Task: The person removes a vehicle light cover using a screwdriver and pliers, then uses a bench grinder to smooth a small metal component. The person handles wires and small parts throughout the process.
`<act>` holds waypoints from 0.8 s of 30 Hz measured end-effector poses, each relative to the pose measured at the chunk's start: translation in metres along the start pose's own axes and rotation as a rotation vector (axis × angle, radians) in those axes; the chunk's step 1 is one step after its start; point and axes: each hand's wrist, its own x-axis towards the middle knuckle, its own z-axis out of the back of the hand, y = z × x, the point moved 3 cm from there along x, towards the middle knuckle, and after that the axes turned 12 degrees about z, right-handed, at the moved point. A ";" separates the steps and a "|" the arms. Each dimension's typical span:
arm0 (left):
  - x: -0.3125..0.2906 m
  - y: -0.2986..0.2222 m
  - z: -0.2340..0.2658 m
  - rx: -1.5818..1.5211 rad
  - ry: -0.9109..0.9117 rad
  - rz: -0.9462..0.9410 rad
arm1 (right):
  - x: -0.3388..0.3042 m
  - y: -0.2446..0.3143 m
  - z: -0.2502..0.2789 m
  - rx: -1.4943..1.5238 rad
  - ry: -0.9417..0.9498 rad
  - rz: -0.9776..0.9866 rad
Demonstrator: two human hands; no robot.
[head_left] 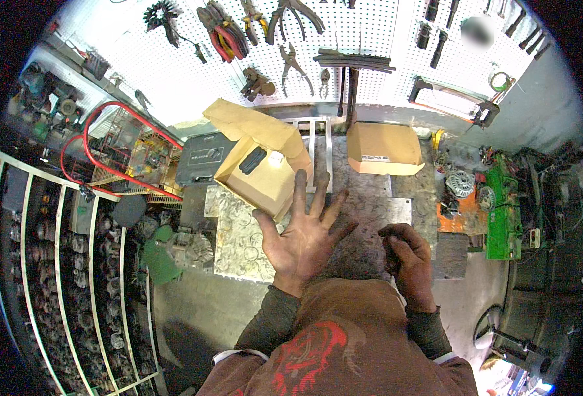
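Note:
My left hand (297, 247) is held up over the workbench (242, 251), palm facing me and fingers spread, with nothing in it. Dark grime covers its fingertips. Just beyond it stands an open cardboard box (265, 188), its lid flap raised; a black part (253, 160) and a small white piece lie inside. My right hand (409, 261) is curled closed above the bench's near edge, thumb against the fingers. Whatever it may hold is hidden. A second, shallower cardboard box (384, 146) lies farther back, past my right hand.
Behind the bench, a white pegboard (364, 30) carries pliers and a hacksaw (453, 99). A dark plastic case (204, 158) and a red-handled wire basket (140, 158) stand at the left. A metal rack (74, 264) full of parts fills the far left. Green machinery (502, 211) stands at right.

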 end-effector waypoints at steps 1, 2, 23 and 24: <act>0.000 0.000 0.000 -0.009 0.002 0.001 | 0.000 0.000 0.000 0.003 -0.001 -0.001; 0.000 0.000 0.000 -0.022 0.009 0.005 | 0.000 0.000 0.000 0.006 -0.002 -0.002; 0.002 0.002 -0.006 0.002 -0.021 0.048 | 0.000 -0.005 0.007 0.002 0.002 -0.001; 0.002 0.002 -0.006 -0.010 -0.016 0.050 | 0.000 -0.004 0.006 -0.008 0.004 0.006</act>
